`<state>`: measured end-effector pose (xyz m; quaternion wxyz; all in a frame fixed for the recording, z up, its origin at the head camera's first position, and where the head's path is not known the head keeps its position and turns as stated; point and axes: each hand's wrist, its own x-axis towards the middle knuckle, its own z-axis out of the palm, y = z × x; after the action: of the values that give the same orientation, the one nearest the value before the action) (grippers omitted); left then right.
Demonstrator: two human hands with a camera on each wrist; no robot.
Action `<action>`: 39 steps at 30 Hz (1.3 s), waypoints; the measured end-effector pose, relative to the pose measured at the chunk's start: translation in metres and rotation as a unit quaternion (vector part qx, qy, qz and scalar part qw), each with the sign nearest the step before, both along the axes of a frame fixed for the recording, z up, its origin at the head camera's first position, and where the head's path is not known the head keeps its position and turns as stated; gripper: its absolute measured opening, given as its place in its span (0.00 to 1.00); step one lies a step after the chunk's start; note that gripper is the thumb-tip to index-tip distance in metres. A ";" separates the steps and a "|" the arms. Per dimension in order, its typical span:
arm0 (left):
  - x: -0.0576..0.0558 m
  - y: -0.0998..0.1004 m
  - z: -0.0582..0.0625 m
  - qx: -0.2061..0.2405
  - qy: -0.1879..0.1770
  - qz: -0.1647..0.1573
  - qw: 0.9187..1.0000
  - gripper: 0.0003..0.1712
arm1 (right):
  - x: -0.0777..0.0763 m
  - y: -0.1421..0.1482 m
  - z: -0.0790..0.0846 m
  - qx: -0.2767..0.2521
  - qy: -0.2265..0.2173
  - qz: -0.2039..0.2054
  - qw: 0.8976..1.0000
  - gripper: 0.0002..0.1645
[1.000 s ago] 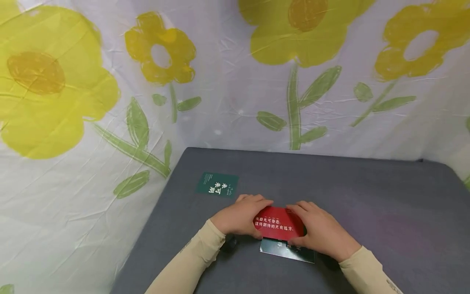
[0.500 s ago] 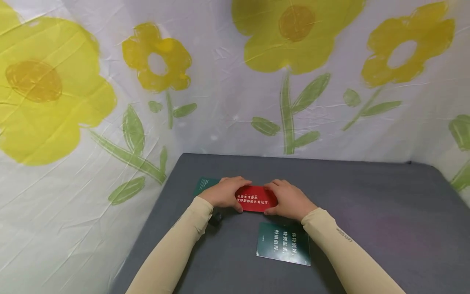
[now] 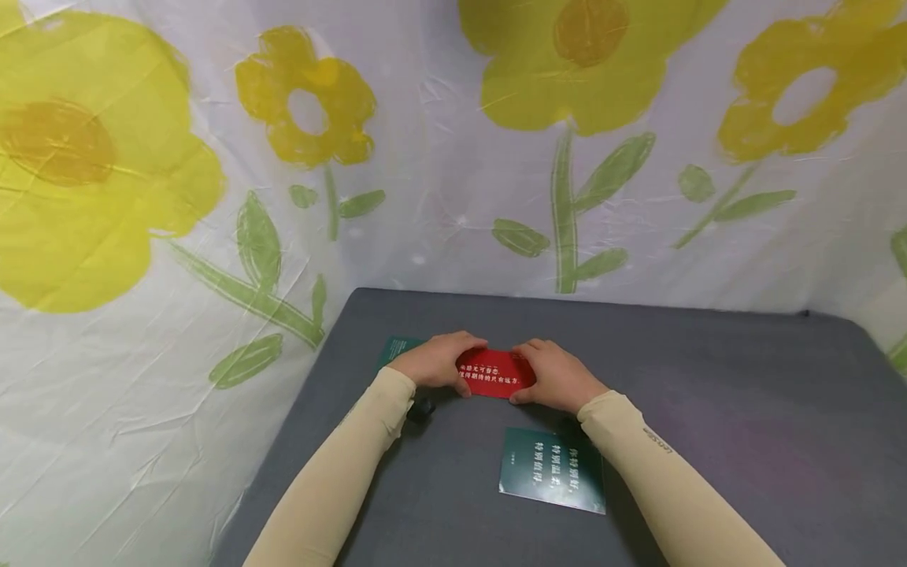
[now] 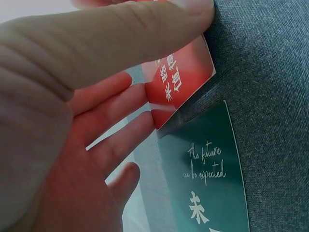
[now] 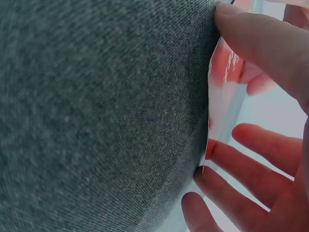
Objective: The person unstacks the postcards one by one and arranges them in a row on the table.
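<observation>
Red card: the red card (image 3: 491,374) is held between both hands over the left part of the grey table (image 3: 708,394); whether its underside fully touches the tabletop, I cannot tell.
Left hand: the left hand (image 3: 438,362) pinches the card's left end, thumb at the near edge, fingers at the far edge.
Right hand: the right hand (image 3: 563,379) pinches the right end the same way, fingers spread in the right wrist view.
Card gap: the left wrist view shows a narrow strip of tabletop between the red card and the printed green card (image 4: 203,169); their facing edges run roughly parallel, just apart.
Near card: a second green card (image 3: 549,470) lies flat nearer the person, apart from the red one, its upper right corner by the right sleeve (image 3: 673,472).
Table edges: the left edge slants past the printed green card; the back edge meets the flowered cloth (image 3: 439,213).
Room: grey tabletop stretches widely right of the right hand, with a band behind the red card.
</observation>
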<state>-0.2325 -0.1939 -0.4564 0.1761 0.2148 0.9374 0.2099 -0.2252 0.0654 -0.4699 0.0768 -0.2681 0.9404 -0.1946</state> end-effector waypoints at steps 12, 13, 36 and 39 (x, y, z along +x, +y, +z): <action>0.001 -0.011 0.004 0.011 -0.009 0.014 1.000 0.53 | -0.004 -0.010 -0.001 -0.006 -0.009 0.005 1.000 0.52; 0.000 -0.009 0.003 0.009 -0.006 0.013 1.000 0.53 | -0.004 -0.008 -0.001 -0.007 -0.010 0.002 1.000 0.52; 0.107 0.081 0.018 -0.067 0.052 -0.139 0.987 0.53 | 0.109 0.080 0.006 0.003 0.032 -0.022 0.999 0.55; 0.113 0.084 0.018 -0.084 0.060 -0.139 0.985 0.54 | 0.123 0.083 0.004 0.000 0.031 -0.014 0.999 0.56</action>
<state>-0.1192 -0.1103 -0.4389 0.1645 0.3393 0.9218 0.0904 -0.1026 0.1479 -0.4661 0.0452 -0.2607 0.9460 -0.1870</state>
